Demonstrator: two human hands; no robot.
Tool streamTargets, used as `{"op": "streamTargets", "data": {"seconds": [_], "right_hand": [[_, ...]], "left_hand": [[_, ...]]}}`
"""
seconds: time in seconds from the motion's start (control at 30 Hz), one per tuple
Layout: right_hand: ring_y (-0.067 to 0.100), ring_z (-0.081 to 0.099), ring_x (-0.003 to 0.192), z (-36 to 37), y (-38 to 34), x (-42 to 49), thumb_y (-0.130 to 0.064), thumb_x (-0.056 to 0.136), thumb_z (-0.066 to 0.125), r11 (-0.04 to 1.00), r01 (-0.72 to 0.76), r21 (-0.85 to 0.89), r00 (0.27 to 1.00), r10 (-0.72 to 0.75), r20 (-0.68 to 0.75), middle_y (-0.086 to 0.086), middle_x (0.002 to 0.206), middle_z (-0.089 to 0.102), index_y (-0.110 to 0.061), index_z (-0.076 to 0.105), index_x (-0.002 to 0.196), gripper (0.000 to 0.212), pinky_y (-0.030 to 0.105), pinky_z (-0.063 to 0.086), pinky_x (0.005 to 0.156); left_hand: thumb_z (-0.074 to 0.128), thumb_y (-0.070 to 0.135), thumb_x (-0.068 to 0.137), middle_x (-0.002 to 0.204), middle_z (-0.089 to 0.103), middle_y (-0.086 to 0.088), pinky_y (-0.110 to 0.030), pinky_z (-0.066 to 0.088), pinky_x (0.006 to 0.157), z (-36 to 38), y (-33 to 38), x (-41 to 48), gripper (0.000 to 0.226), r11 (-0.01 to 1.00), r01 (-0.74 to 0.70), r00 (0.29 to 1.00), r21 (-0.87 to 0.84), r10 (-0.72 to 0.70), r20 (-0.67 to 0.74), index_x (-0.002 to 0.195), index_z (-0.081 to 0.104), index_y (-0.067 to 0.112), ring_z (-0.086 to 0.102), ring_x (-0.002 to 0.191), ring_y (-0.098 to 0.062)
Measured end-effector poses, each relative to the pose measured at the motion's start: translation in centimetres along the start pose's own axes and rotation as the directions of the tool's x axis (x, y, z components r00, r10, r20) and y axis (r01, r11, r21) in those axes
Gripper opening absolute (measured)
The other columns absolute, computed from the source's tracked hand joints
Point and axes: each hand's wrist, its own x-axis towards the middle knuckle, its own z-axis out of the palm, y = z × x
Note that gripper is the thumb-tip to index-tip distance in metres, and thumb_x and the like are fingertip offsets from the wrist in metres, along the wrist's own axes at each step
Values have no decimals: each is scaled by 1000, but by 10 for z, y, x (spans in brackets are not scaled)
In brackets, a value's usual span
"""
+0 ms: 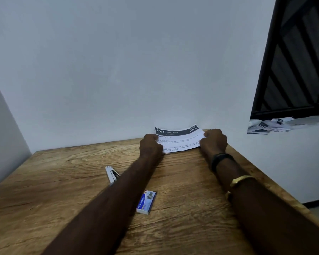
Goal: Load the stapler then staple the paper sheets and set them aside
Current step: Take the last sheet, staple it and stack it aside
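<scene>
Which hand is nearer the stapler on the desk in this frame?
Left. The left hand grips the left edge of the paper sheets, just beyond and right of the stapler; the right hand holds their right edge, farther away.

This looks like a plain study or small office corner. A brown wood-grain desk (63, 181) stands pushed into the angle of two bare white walls (118, 70). Stationery is on it: a white-and-black stapler (110, 174), a small blue-and-white box of staples (146, 202) and white printed paper sheets (180, 141) headed "DESK / STUDY". A black-barred window (293, 61) at the right has loose papers (269, 124) heaped on its sill.
</scene>
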Motion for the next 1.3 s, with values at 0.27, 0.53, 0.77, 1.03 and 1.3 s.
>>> {"op": "streamTargets", "data": {"seconds": [0.27, 0.53, 0.77, 1.03, 1.3], "right_hand": [[39, 65, 113, 5, 0, 6, -6, 86, 68, 986, 21, -163, 999, -14, 45, 20, 118, 70, -3, 69, 106, 20, 36, 54, 88], [39, 48, 125, 4, -4, -9, -12, 90, 61, 914, 191, -358, 981, -181, 63, 17, 135, 54, -12, 66, 122, 33, 45, 44, 101], [31, 39, 142, 7, -48, -65, -14, 92, 68, 840, 517, -166, 856, -502, 126, 13, 157, 40, -14, 56, 143, 52, 39, 35, 115], [26, 62, 115, 9, -87, -137, -25, 88, 72, 760, 642, -98, 741, -584, 331, 4, 120, 70, -21, 74, 114, 27, 33, 49, 89], [30, 65, 91, -7, -99, -193, -37, 78, 73, 725, 589, -357, 757, -338, 560, 9, 104, 68, -17, 61, 91, 27, 31, 48, 70]], "left_hand": [[60, 6, 88, 128, 66, -16, -38, 48, 106, 3, 6, 1, 32, 955, -59, 997, 291, 40, 70, 119, 65, 8, 59, 123, -35], [57, 6, 86, 123, 67, -16, -41, 53, 100, -3, 8, -2, 28, 960, -69, 994, 270, 44, 99, 112, 68, 3, 61, 119, -36], [68, 20, 90, 136, 66, -7, -25, 42, 102, -37, 9, -23, 38, 959, -181, 981, 216, 190, -22, 127, 68, 13, 60, 128, -24], [73, 25, 87, 102, 79, 0, -38, 56, 92, -94, -2, -65, 15, 969, -186, 971, 161, 206, -123, 93, 81, 14, 71, 103, -20], [80, 28, 78, 94, 78, -2, -28, 51, 80, -131, -18, -107, 11, 954, -63, 973, 294, 124, -193, 83, 76, 19, 71, 98, -21]]}}
